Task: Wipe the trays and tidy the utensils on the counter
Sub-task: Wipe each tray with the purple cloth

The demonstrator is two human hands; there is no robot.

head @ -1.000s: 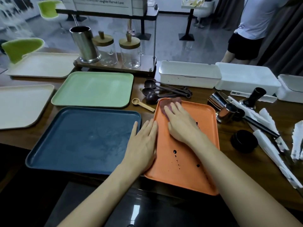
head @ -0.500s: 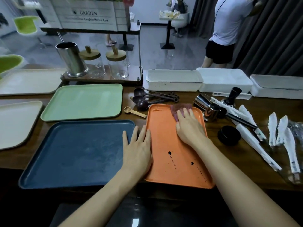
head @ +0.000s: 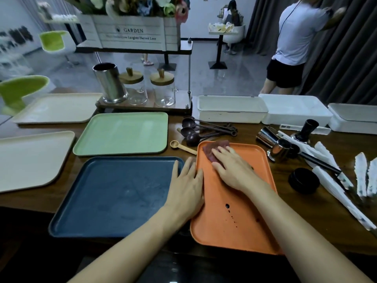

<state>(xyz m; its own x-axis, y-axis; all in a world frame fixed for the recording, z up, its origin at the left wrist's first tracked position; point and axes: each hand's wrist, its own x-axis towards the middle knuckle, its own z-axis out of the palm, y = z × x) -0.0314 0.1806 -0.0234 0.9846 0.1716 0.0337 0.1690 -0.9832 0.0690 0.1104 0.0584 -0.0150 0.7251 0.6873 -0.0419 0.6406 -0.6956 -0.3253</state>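
An orange tray (head: 228, 231) lies on the wooden counter in front of me, with dark drops near its middle. My right hand (head: 230, 168) presses a dark red cloth (head: 214, 149) flat against the tray's far left corner. My left hand (head: 187, 190) rests flat, fingers straight, on the tray's left rim, partly over the dark blue tray (head: 114, 197) beside it. A green tray (head: 122, 133) lies behind the blue one. Dark measuring spoons (head: 195, 129) and a small wooden spoon (head: 182, 147) lie behind the orange tray.
Two cream trays (head: 30, 160) (head: 57, 108) lie at the left. A rack with a steel cup (head: 109, 82) and glass jars stands behind. White boxes (head: 232, 109) line the back right. Steel jiggers (head: 279, 149), a black lid (head: 304, 180) and wrapped utensils (head: 342, 193) lie right. A person stands beyond.
My right hand slid the cloth along the tray's far edge, right and then back to the far left corner. The left hand stayed on the tray's rim. The camera tilted up.
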